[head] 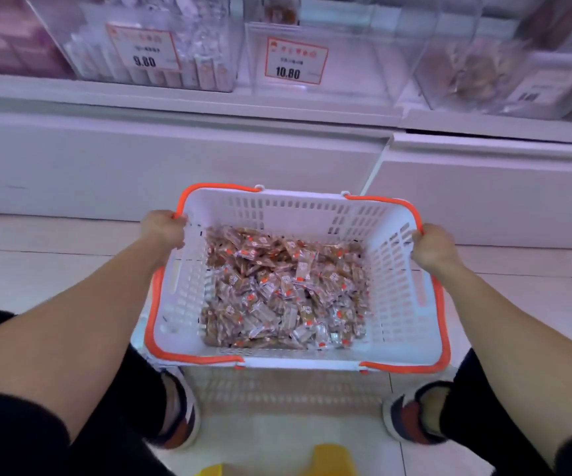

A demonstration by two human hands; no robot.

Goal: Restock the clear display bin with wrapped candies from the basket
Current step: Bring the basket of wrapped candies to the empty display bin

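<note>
So both hands are clamped on the white basket [398,304]: left hand [164,230] and right hand [432,249] each curl over an orange-trimmed side rim. Basket sits mid-frame, long axis running away toward the shelf, wrapped candies [288,290] heaped inside. Clear display bin [339,53] is up top, center, tagged 10.80.

You can read two prices on the shelf ahead of you. The left price tag [143,51], a white card with an orange-red border on the front of the clear bin of white-wrapped sweets [160,46], shows 9.80. The middle price tag [295,60], on the front of the clear display bin [346,53], shows 10.80. Smaller print above each number is too blurred to read — so is the card on the right-hand bin [532,87] and the printing on the wrapped candies [284,290].
</note>
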